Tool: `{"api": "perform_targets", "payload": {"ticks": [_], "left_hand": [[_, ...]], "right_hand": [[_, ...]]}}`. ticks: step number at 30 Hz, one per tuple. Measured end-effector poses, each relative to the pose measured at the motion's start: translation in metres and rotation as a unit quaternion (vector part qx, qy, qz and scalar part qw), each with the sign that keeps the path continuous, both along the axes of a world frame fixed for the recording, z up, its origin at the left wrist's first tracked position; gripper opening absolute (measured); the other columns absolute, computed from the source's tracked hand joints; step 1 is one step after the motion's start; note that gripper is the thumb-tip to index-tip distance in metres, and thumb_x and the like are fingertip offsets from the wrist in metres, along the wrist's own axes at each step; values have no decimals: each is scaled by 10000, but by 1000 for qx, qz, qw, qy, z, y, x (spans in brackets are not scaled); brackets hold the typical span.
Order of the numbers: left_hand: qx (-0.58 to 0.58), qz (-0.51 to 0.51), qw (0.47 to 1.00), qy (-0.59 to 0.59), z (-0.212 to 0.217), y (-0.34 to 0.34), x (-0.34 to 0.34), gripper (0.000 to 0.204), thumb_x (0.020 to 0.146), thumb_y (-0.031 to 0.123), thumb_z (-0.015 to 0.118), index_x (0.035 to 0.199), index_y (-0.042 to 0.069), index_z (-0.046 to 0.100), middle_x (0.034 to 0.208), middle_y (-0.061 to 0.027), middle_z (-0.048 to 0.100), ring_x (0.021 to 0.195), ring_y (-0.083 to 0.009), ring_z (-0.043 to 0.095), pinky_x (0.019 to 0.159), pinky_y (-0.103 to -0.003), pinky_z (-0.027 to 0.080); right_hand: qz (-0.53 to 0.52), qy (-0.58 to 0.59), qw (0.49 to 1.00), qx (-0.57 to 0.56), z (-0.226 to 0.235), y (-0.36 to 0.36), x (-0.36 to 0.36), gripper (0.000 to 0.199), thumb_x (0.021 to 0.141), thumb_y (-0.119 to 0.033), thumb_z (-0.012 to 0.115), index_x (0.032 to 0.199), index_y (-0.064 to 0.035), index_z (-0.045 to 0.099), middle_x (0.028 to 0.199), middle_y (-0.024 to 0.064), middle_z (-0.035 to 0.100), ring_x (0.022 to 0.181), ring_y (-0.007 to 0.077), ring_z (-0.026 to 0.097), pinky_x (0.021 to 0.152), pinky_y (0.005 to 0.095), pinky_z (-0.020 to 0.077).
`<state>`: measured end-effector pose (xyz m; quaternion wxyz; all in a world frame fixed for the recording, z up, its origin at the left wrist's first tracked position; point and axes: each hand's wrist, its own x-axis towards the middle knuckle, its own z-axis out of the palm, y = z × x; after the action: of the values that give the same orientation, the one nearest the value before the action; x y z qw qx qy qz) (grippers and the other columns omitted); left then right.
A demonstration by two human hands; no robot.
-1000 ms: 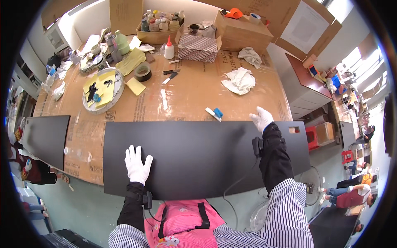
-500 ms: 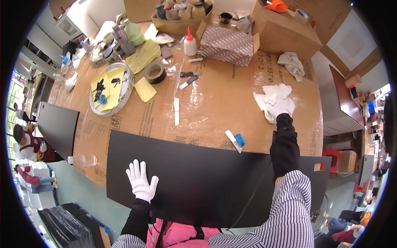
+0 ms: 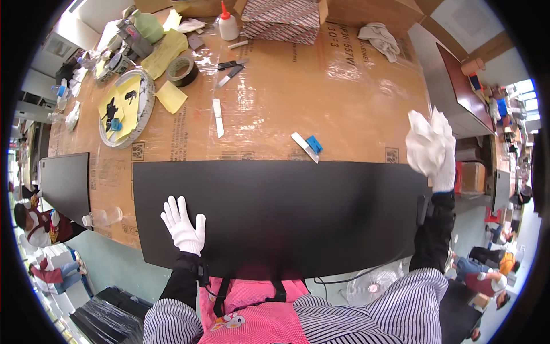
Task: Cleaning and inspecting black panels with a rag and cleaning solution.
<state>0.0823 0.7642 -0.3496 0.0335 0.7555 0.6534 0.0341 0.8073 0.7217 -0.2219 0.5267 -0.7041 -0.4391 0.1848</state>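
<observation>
Your left hand (image 3: 182,226) lies flat on the big black panel (image 3: 286,212), palm down, white glove on, fingers spread and fanned out toward the far side. It sits near the panel's near-left corner, pressing onto the dark surface.

Over on the right, your right hand (image 3: 441,157), gloved in white too, is up at the panel's far-right corner with a crumpled white cloth (image 3: 424,140) bunched in its grip. The fingers are closed around the cloth; how each one lies I cannot tell, glove and cloth blend together. The cloth hangs over the edge where the panel meets the cardboard-covered table (image 3: 344,86).

The black panel itself stretches wide across the near side of that table, its long far edge running left to right just near of the tools.

Just beyond that far edge, right of centre, a small blue scraper (image 3: 313,143) lies touching a white strip. Farther left and farther off, a white utility knife (image 3: 218,117) lies lengthwise on the cardboard. To the far left sit a roll of dark tape (image 3: 183,71), a yellow sticky pad (image 3: 171,96), and a round tray (image 3: 127,109) with yellow sheets in it. At the far side, a glue bottle with a red tip (image 3: 228,26) stands beside a striped box (image 3: 281,20), and another white rag (image 3: 381,39) lies far right. A second black panel (image 3: 65,183) rests at the table's left edge.
</observation>
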Motion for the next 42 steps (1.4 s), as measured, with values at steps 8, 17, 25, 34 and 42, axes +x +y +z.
{"api": "perform_targets", "payload": {"ticks": [8, 17, 25, 34, 42], "left_hand": [[14, -22, 1000, 1, -10, 0, -7, 817, 1013, 453, 625, 1689, 100, 330, 1774, -203, 229, 1630, -449, 185, 1320, -593, 120], [14, -48, 997, -61, -19, -1, -21, 685, 1095, 390, 487, 1682, 74, 332, 1763, -197, 263, 1634, -436, 187, 1322, -597, 78], [-4, -80, 990, -113, -18, 67, -104, 648, 1096, 390, 545, 1655, 100, 389, 1735, -187, 334, 1628, -400, 231, 1329, -553, 100], [55, -150, 987, -1, -29, 88, -143, 666, 1099, 415, 507, 1690, 149, 352, 1772, -132, 287, 1636, -374, 228, 1323, -560, 131], [57, -144, 987, 31, -33, 95, -165, 659, 1114, 395, 468, 1699, 132, 317, 1781, -138, 253, 1642, -368, 213, 1327, -549, 123]], "right_hand": [[-113, 54, 964, -235, -53, -104, -104, 409, 1060, -329, 671, 1352, -44, 647, 985, 131, 708, 987, 286, 701, 853, 366, 586], [-17, -422, 860, -287, -29, -17, -406, 118, 797, -225, 668, 762, -120, 709, 788, 114, 702, 753, 316, 699, 708, 434, 564], [240, -290, 899, -221, -40, -80, -617, 131, 777, -186, 670, 680, -108, 711, 719, 120, 686, 671, 298, 708, 571, 409, 562], [-270, -337, 875, -218, -105, -187, -366, 297, 1051, -310, 527, 972, -74, 690, 845, 96, 634, 745, 303, 655, 684, 429, 575], [115, -277, 927, -224, -51, -110, -540, 81, 908, -215, 614, 845, -164, 616, 747, 1, 583, 573, 213, 636, 512, 413, 523]]}}
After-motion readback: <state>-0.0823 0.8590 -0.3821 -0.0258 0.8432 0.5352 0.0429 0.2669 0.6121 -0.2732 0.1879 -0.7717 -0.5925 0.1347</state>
